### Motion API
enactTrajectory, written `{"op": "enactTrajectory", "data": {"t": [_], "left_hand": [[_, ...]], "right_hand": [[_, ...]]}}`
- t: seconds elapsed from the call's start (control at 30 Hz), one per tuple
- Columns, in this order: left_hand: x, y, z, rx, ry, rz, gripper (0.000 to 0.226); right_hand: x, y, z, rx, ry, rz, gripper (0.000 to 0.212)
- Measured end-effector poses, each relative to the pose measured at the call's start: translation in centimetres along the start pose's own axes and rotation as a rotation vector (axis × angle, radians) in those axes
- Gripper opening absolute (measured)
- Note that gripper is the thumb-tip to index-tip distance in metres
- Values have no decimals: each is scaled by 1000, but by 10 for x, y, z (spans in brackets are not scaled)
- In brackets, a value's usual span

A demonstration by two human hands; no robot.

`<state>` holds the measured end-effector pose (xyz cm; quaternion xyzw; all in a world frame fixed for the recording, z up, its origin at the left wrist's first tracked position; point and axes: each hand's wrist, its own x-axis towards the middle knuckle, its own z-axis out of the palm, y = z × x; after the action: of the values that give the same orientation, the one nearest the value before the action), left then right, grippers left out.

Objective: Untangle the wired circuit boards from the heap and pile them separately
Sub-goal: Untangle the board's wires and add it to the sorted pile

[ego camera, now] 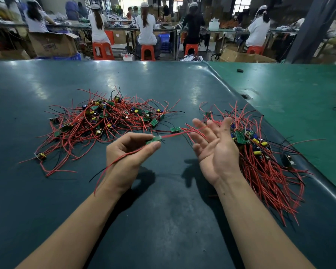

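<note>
Fingers and thumb of your left hand (128,150) pinch a small green circuit board (153,139) above the bench (163,210), and its red wires (113,164) trail back under your palm and down past your wrist. From the board's far side another red lead (175,134) runs to the right, toward your right hand (214,150). That hand is held palm up with its fingers spread and relaxed, gripping nothing; the lead crosses over its fingers, and whether it rests on them you cannot tell. Just beyond the fingertips, a second small board (175,129) lies on the bench at the edge of the wires.

Behind your left hand, further across the bench, lies the tangled heap (105,119) of boards with red and black wires sticking out in every direction. Behind and beside your right hand is the separate pile (260,162), where the wires lie more nearly parallel, streaming toward you, with the boards gathered at the far end.

Dark green matting covers the bench, and a lighter green surface (299,90) adjoins it on the right. Beyond it, people sit on orange stools (102,51) with their backs to you.
</note>
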<state>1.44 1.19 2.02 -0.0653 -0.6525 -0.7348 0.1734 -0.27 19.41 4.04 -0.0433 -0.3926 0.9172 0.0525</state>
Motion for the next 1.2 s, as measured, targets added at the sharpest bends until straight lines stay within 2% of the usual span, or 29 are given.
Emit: {"op": "enactTrajectory", "data": {"t": [0.1,0.23,0.33,0.43,0.53,0.63,0.83,1.03,1.13,1.2], "left_hand": [[5,-3,-3,-26,64,0,21],[5,-5,-2,-20,86,-25,21],[5,-3,-2,-22,90,-40,22],[-1,0,3,81,0,34,24],[-7,2,9,123,-60,82,24],[-7,2,11,118,-59,87,21],[-6,3,9,11,-74,69,20],[1,2,6,-205,-35,-30,19],[6,4,4,-451,-54,-143,14],[7,4,5,-478,-78,-172,12]], "right_hand": [[-6,11,7,-172,-124,132,46],[-13,24,11,-321,-184,204,20],[-15,29,10,-486,-219,208,24],[-16,32,11,-453,-278,168,18],[-15,34,10,-463,-240,128,27],[-12,31,9,-457,-185,24,25],[1,8,-1,-239,64,-161,31],[4,3,-3,53,102,-82,38],[3,4,-4,-39,35,-41,27],[-5,15,1,-281,-124,42,17]]}}
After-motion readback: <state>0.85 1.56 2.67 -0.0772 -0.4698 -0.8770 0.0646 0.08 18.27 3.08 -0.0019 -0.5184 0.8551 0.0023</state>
